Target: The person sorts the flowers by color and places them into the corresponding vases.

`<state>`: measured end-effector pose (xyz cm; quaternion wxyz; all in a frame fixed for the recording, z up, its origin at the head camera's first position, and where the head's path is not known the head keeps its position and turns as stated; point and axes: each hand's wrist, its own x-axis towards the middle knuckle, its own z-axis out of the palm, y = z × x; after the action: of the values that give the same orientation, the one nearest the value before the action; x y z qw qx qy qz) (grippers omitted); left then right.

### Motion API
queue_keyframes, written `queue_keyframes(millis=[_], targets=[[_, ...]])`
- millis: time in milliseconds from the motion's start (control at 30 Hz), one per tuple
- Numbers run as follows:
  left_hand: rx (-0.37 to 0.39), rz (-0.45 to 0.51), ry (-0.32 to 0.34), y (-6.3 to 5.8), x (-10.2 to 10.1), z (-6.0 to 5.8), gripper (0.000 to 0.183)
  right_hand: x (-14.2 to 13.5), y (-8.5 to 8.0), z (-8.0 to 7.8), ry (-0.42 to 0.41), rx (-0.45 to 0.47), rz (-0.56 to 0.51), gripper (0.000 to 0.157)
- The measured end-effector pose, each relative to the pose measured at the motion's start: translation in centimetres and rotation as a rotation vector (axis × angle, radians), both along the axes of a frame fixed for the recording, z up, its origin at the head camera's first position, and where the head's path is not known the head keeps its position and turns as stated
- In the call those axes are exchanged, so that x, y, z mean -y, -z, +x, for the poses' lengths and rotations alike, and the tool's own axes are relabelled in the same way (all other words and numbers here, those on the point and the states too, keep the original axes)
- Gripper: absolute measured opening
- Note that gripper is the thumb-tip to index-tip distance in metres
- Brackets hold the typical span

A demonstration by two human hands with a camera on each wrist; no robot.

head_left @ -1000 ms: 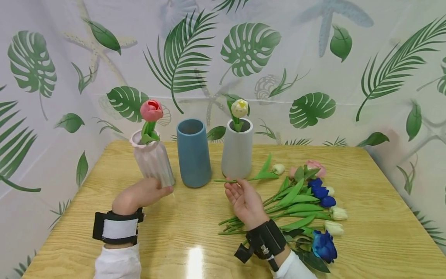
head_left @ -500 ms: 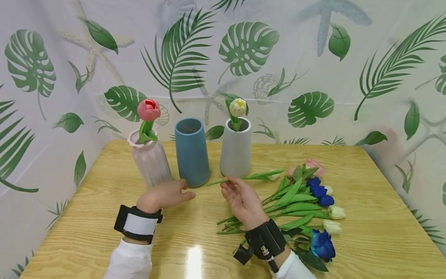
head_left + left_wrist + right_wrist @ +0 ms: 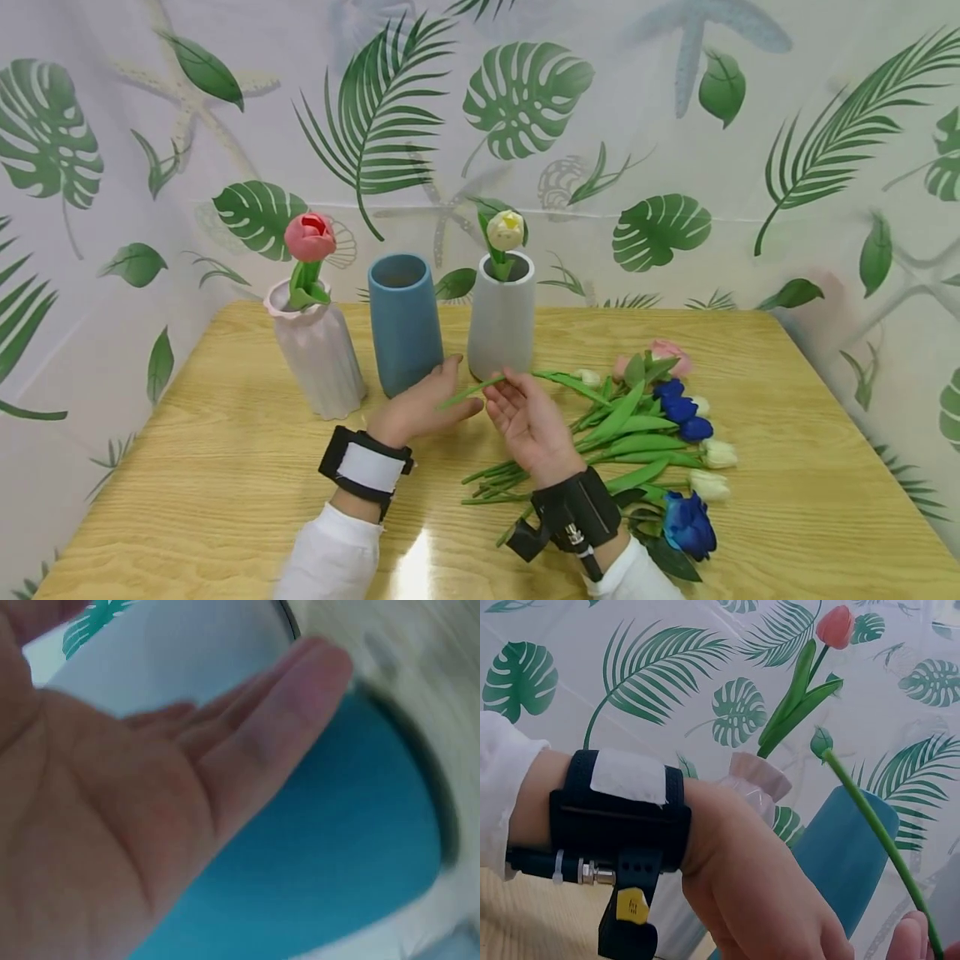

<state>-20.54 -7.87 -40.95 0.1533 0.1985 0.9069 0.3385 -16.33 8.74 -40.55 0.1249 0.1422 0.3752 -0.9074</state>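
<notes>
My right hand (image 3: pixel 534 429) pinches the green stem of a white tulip (image 3: pixel 555 377), its cut end pointing left and its pale bud toward the right. That stem (image 3: pixel 874 825) also rises in the right wrist view. The left hand (image 3: pixel 423 407) holds nothing; its fingers reach out in front of the blue vase (image 3: pixel 405 325), and the tulip's stem end overlaps them in the head view. In the left wrist view, straight fingers (image 3: pixel 277 712) lie across the blue vase (image 3: pixel 337 847). Behind the right hand stands a pale grey vase (image 3: pixel 502 329) with one white tulip (image 3: pixel 506 231) in it.
At the left a pink fluted vase (image 3: pixel 322 367) bears a pink tulip (image 3: pixel 310 237). Several loose flowers lie right of the right hand, among them blue tulips (image 3: pixel 678 408), white tulips (image 3: pixel 708 483) and a blue rose (image 3: pixel 688 525). A leaf-print cloth (image 3: pixel 570 183) hangs behind the table (image 3: pixel 225 500).
My left hand has left the pink vase and moved right, past the blue vase's base, to the tulip's stem end. The held tulip has tilted, its stem end lower.
</notes>
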Motion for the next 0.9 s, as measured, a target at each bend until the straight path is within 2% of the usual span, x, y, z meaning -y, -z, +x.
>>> queue_keyframes(millis=[67, 267, 333, 433, 533, 633, 767, 833, 900], targets=[[0.002, 0.057, -0.045, 0.2, -0.9, -0.5, 0.081, -0.2, -0.3, -0.1, 0.012, -0.03, 0.002, 0.009], [-0.06, 0.237, -0.185, 1.1, -3.6, -1.5, 0.084, -0.5, -0.9, 0.0, 0.031, -0.113, 0.018, 0.007], [-0.07, 0.262, -0.238, 1.4, -4.3, -1.7, 0.087, -0.5, -1.1, 0.2, 0.021, -0.148, 0.016, 0.006], [-0.069, 0.239, -0.308, 1.5, -5.1, -1.8, 0.089, -0.5, -1.3, 0.5, 0.005, -0.218, 0.006, 0.012], [-0.067, 0.223, -0.351, 1.5, -5.6, -1.8, 0.087, -0.5, -1.6, 0.8, 0.018, -0.296, 0.024, 0.013], [-0.063, 0.22, -0.368, 1.4, -5.5, -2.0, 0.087, -0.2, -2.0, 0.9, 0.09, -0.367, 0.071, 0.006], [-0.064, 0.198, -0.355, 1.4, -5.3, -2.2, 0.092, 0.2, -2.1, 1.1, 0.239, -0.473, 0.165, 0.016], [-0.074, 0.19, -0.335, 1.5, -5.2, -2.2, 0.093, 0.4, -2.0, 1.1, 0.318, -0.565, 0.237, 0.016], [-0.085, 0.178, -0.316, 1.7, -5.0, -2.2, 0.093, 0.5, -1.8, 1.1, 0.403, -0.695, 0.311, 0.016]])
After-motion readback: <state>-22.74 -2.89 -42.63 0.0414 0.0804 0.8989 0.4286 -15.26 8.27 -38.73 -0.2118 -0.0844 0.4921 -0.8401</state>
